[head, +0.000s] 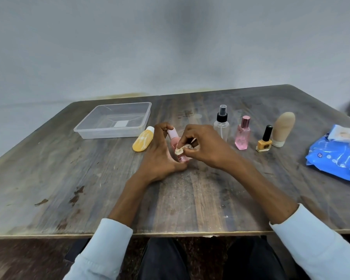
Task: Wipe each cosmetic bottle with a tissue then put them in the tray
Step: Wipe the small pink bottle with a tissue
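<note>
Pink bottle under wiping at table centre.

Left hand (160, 152) grips the pink bottle (175, 141) between thumb and curled fingers; right hand (202, 146) pinches a wadded tissue (179, 150) against its side. Yellow bottle (143, 139) lies at 10 o'clock; four bottles (242, 132) stand at 2 o'clock; the tray (113, 120) sits at 11 o'clock.

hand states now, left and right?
Left hand: closed, gripping the pink bottle.
Right hand: closed, pinching the tissue against that bottle.
</note>
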